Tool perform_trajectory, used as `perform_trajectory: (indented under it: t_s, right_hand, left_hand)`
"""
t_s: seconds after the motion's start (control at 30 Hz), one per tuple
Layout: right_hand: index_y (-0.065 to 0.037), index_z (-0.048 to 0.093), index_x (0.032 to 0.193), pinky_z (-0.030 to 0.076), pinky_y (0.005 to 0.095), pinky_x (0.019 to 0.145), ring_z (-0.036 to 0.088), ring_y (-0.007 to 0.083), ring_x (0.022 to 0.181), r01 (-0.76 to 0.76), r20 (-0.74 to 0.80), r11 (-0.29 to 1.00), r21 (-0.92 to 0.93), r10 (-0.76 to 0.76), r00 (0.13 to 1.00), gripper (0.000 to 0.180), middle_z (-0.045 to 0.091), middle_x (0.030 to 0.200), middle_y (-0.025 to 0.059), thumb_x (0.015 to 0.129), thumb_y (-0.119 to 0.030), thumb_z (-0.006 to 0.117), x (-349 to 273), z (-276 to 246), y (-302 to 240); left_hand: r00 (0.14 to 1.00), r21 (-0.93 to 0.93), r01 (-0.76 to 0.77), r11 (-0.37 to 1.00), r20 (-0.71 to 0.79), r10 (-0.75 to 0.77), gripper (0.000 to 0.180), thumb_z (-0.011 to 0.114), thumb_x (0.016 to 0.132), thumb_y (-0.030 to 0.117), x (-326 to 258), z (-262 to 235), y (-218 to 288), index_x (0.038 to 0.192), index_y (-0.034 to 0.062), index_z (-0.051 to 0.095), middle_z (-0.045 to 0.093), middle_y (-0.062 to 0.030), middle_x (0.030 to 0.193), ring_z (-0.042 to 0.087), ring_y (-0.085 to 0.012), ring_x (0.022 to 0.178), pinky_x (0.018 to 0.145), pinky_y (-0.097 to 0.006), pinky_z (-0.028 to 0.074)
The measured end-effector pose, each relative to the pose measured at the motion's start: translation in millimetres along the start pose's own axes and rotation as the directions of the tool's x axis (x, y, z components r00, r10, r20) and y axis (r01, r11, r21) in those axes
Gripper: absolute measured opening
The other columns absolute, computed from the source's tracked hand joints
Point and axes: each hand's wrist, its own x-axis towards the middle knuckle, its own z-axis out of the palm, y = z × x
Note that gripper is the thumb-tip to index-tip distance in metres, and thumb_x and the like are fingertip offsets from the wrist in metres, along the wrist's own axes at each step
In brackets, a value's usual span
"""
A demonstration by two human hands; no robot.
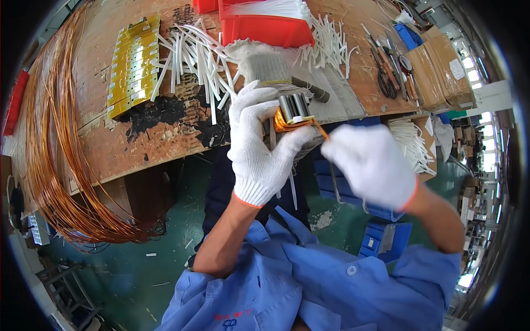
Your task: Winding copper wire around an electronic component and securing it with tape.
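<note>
Both my hands wear white knit gloves with orange cuffs. My left hand (255,146) wraps round a small wound coil (280,122), with orange copper winding about dark metal bars and a pale frame. It is held up at the table's near edge. From the coil's right side a short copper wire (319,130) runs to my right hand (371,164), whose fingers close on its end. That hand is smeared by motion, so its fingertips are unclear. Just beyond the coil lie a grey knitted cloth (264,65) and a dark rod (311,88).
A big bundle of copper wire (61,138) hangs over the table's left edge. Around a red bin (265,30) lie loose white tubes (201,60). A yellow slotted block (132,69) sits left. Scissors (386,84) and a cardboard box (436,69) are right; blue bins (386,241) stand below.
</note>
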Motion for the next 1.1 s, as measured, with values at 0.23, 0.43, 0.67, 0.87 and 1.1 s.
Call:
perform_trajectory:
  t_s: [0.23, 0.43, 0.67, 0.87, 1.1]
  right_hand:
    - [-0.006, 0.079, 0.101, 0.065, 0.0486, 0.071, 0.073, 0.0314, 0.067, 0.256, 0.199, 0.956, -0.141, -0.226, 0.954, 0.022, 0.070, 0.078, 0.0100, 0.087, -0.022, 0.075, 91, -10, -83]
    - [-0.001, 0.081, 0.091, 0.062, 0.0446, 0.076, 0.076, 0.0367, 0.083, 0.441, 0.110, 0.898, 0.009, -0.439, 0.892, 0.016, 0.078, 0.087, 0.0150, 0.094, -0.014, 0.072, 150, 5, 58]
    - [-0.003, 0.076, 0.103, 0.054, 0.0360, 0.055, 0.074, 0.0226, 0.072, -0.003, 0.107, 0.997, -0.077, 0.012, 0.994, 0.019, 0.070, 0.082, 0.0092, 0.091, -0.016, 0.070, -10, -3, -47]
    - [-0.007, 0.082, 0.084, 0.063, 0.0444, 0.061, 0.079, 0.0291, 0.074, 0.203, 0.047, 0.939, -0.277, -0.198, 0.979, 0.014, 0.075, 0.073, 0.0149, 0.077, -0.018, 0.077, 101, -1, -93]
    - [-0.007, 0.082, 0.095, 0.061, 0.0458, 0.071, 0.075, 0.0315, 0.079, -0.042, 0.269, 0.965, 0.257, -0.030, 0.963, 0.016, 0.077, 0.085, 0.0128, 0.094, -0.022, 0.076, 110, -1, 66]
  left_hand:
    - [0.941, -0.505, 0.289, 0.814, -0.006, -0.338, 0.063, 0.102, 0.080, 0.025, -31, 3, -17, 0.125, -0.0003, 0.065, 0.066, -0.0204, 0.143, 0.056, -0.0436, 0.142, 0.121, -0.054, 0.045]
    - [0.982, 0.097, 0.163, 0.982, -0.114, -0.152, 0.058, 0.104, 0.074, 0.020, -7, -2, 4, 0.114, 0.0005, 0.067, 0.063, -0.0182, 0.142, 0.064, -0.0314, 0.133, 0.110, -0.043, 0.054]
    - [0.991, 0.043, -0.132, 0.990, 0.044, 0.130, 0.079, 0.108, 0.067, 0.021, -1, -7, -1, 0.126, 0.0010, 0.060, 0.059, -0.0207, 0.142, 0.059, -0.0421, 0.138, 0.119, -0.051, 0.049]
    - [0.997, 0.120, 0.061, 0.991, -0.063, -0.053, 0.058, 0.101, 0.076, 0.017, -18, -6, 7, 0.119, -0.0010, 0.065, 0.064, -0.0232, 0.136, 0.059, -0.0444, 0.141, 0.117, -0.049, 0.050]
    - [0.987, 0.101, 0.073, 0.992, -0.151, -0.057, 0.067, 0.104, 0.076, 0.019, -13, 2, -1, 0.125, 0.0007, 0.061, 0.057, -0.0194, 0.146, 0.060, -0.0327, 0.135, 0.114, -0.043, 0.050]
